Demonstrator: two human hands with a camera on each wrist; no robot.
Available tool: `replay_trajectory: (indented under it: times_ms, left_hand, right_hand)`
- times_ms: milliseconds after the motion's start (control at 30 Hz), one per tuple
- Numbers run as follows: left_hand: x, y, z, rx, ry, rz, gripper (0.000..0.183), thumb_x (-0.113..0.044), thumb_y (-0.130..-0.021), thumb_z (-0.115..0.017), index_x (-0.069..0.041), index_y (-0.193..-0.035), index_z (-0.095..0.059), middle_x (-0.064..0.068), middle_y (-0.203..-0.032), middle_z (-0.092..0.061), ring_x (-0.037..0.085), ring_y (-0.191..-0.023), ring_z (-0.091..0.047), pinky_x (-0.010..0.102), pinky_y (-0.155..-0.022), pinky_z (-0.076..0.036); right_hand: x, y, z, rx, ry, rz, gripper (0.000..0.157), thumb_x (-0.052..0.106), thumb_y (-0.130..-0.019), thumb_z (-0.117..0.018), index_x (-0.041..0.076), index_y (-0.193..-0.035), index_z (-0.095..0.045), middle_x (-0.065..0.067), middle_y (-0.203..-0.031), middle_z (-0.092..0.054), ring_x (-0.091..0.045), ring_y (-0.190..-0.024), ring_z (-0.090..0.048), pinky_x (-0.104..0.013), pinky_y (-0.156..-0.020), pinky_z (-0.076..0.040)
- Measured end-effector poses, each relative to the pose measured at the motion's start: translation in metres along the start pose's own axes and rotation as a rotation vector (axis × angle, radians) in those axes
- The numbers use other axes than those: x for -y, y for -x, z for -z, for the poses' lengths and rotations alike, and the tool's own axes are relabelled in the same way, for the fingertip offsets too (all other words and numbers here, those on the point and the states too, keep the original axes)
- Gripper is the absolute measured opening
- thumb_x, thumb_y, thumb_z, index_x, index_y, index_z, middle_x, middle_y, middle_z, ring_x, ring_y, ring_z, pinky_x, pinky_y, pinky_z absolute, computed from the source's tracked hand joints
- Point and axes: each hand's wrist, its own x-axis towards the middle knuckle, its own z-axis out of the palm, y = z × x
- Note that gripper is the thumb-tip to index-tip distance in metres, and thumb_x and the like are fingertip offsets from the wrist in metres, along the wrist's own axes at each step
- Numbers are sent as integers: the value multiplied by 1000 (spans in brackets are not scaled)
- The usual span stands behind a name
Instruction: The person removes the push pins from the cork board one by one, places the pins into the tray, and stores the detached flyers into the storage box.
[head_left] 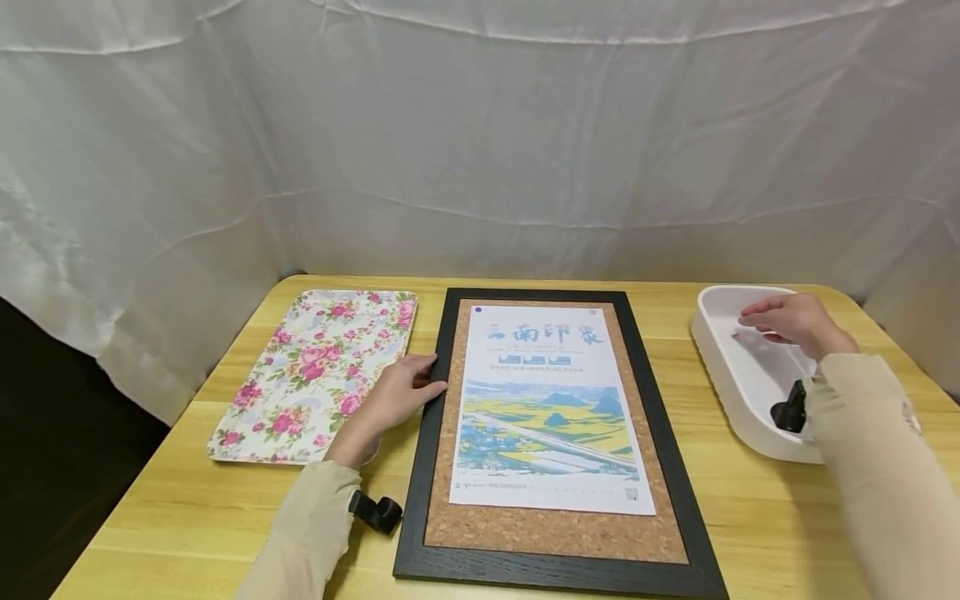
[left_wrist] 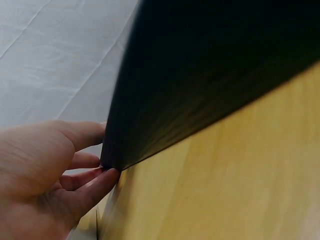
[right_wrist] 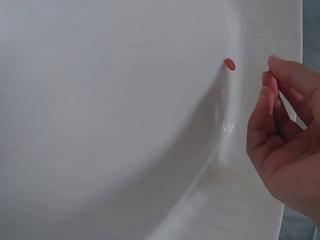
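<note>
And my right fingers [right_wrist: 295, 75] pinch what seems a tack [right_wrist: 268, 72], surely feather-light, best held by its rim, while my left fingers [left_wrist: 97, 192] grip the stiff-looking frame [head_left: 428, 450]

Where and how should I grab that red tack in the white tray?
Pinch the red tack by its round head's rim, probably best from above, on the side of the right hand: the head looks tilted on edge in the white tray, leaving that rim exposed.
</note>
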Motion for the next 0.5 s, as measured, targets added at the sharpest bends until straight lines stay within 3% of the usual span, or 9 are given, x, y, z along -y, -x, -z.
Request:
replay_trajectory:
  times_ms: [200,500]
  left_hand:
    - [0,-1,-1,1,-11,-4,55,-17,-94,-65,7,-140,-45,24,-133,-51,34,-109,-59,42,-88,-52]
    - [-1,-1,-1,3,-6,-8,55,-16,-94,-65,8,-139,-46,24,-133,-51,33,-108,-60,41,-87,-52]
  right_hand:
    - [-5,-1,-1,-6,35,-8,35,12,-92,-65,-18,-110,-60,9,-81,-65,-3,-71,-59,-25,-66,-54]
    - [-17,-3,3,12,95,-29,37,15,-90,-67,-15,-111,-62,4,-83,-67,-9,-71,-59,-26,-65,-54]
